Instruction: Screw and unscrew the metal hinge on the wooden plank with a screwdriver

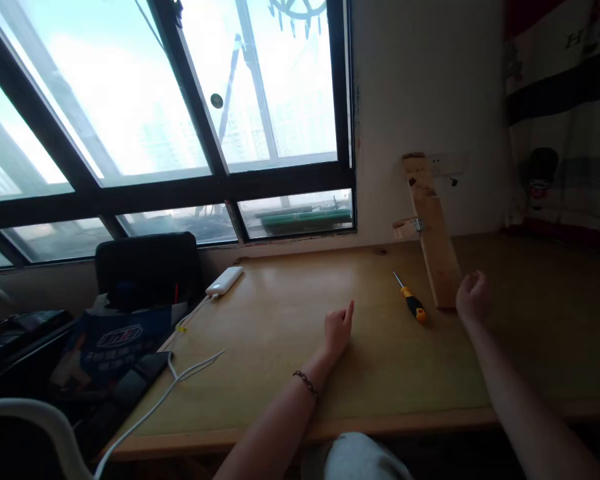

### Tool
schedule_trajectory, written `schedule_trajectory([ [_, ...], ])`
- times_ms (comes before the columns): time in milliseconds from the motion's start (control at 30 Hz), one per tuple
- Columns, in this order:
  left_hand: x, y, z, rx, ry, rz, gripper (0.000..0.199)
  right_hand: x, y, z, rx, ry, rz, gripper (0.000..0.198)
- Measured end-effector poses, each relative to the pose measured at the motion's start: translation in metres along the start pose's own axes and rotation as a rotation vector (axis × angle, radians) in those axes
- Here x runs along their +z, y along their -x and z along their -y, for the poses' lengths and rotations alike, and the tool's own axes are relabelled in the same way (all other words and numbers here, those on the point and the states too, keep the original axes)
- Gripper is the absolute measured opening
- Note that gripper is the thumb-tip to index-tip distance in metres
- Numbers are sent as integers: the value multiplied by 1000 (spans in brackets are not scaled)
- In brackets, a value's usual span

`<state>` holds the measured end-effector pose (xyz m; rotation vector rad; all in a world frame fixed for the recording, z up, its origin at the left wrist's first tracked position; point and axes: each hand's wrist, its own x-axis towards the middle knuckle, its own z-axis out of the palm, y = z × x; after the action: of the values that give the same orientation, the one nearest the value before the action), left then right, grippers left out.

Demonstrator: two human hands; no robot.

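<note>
My left hand (337,330) rests on the table in a loose fist, thumb pointing up, with nothing visible in it. Just right of the wooden board's lower end is my right hand (473,297), fingers curled; whether it touches the wood I cannot tell. The wooden board (439,250) leans back toward the wall, with a small metal hinge (418,225) joining a short wood piece (405,229) to its left side. Between my hands lies a screwdriver (413,304) with a yellow and black handle, its shaft pointing away from me.
A white power bank (225,281) with a white cable (195,369) lies along the table's left edge. Beyond that edge stands a dark chair (150,263) with a blue bag (120,343). Windows and a wall socket (447,164) are behind; a curtain (565,133) hangs right.
</note>
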<state>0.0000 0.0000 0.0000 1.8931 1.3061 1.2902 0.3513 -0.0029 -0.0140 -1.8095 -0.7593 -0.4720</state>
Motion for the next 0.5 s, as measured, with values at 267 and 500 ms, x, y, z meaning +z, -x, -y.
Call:
schedule_trajectory([
  [267, -2, 10, -4, 112, -79, 92, 57, 12, -4, -3, 178, 88, 386, 54],
  [500, 8, 15, -16, 151, -47, 184, 50, 16, -10, -7, 261, 23, 411, 58],
])
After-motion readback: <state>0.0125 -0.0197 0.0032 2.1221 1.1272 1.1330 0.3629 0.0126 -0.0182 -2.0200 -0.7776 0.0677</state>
